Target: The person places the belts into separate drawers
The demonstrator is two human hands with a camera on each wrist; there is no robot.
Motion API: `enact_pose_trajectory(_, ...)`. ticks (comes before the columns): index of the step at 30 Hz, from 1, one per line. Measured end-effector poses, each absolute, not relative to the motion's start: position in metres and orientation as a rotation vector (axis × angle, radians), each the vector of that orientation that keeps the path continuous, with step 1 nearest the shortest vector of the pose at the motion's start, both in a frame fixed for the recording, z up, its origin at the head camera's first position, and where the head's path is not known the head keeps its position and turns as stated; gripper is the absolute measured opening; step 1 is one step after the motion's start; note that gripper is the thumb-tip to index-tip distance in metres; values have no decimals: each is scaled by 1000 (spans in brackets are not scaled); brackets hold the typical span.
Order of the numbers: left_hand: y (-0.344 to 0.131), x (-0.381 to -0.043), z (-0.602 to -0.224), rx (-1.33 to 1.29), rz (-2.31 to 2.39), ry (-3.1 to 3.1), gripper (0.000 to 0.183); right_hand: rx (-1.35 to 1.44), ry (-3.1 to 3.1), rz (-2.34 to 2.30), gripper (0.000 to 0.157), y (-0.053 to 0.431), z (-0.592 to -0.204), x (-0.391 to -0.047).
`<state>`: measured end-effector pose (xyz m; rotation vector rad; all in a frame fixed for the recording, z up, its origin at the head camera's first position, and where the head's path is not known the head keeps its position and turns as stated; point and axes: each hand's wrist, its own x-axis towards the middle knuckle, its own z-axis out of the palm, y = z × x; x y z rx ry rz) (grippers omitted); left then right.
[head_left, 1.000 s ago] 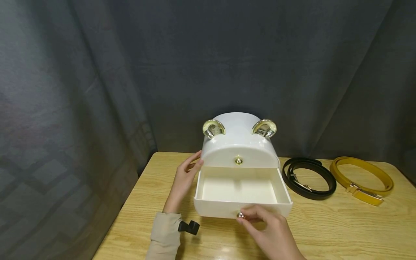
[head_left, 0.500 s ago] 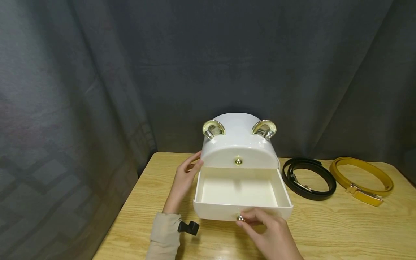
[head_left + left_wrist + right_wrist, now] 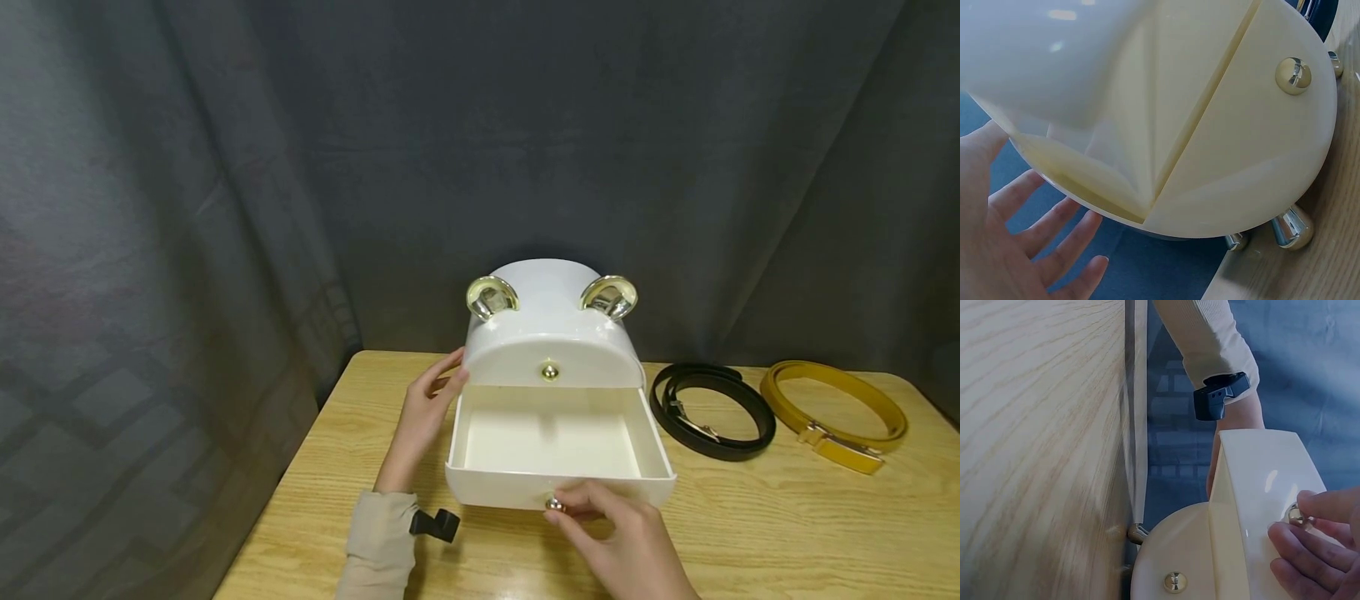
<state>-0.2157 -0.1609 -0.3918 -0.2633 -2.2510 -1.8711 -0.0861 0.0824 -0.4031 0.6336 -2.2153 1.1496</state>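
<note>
A glossy white storage box (image 3: pixel 547 300) with gold ears stands on the table, with one drawer (image 3: pixel 551 429) pulled out toward me. Inside, that drawer is bare. My right hand (image 3: pixel 622 533) pinches the round metal knob (image 3: pixel 1296 515) on its front between thumb and forefinger. At the box's left side, my left hand (image 3: pixel 431 408) rests against the wall; in the left wrist view its fingers (image 3: pixel 1054 225) are spread along the edge. Above the drawer is a closed arched front with a gold knob (image 3: pixel 550 372). A lower rounded front (image 3: pixel 1241 156) shows in both wrist views.
A coiled black belt (image 3: pixel 712 450) lies close to the box's right side. Beyond it is a coiled yellow belt (image 3: pixel 840 379) with a gold buckle. A grey curtain (image 3: pixel 480 167) hangs behind the wooden table (image 3: pixel 787 533). Gold feet (image 3: pixel 1291 228) hold up the box.
The drawer has slid slightly farther out toward me, with my right hand on its knob. Over the last half second it barely moves. My left hand stays in place.
</note>
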Motion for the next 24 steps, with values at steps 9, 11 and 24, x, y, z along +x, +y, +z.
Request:
enact_pose_trajectory(9,-161,-216,-391,-259,-1864,-2254,42,667,-2224,1145,36,85,-403,-86)
enact_pose_trajectory(11,-161,-216,-391,-259,-1860,-2256,42,687,-2204,1149,38,86,-402,-86)
enact_pose_trajectory(24,-161,-215,-391,-253,-1863,-2264,42,659,-2158,1130,47,100,-398,-77)
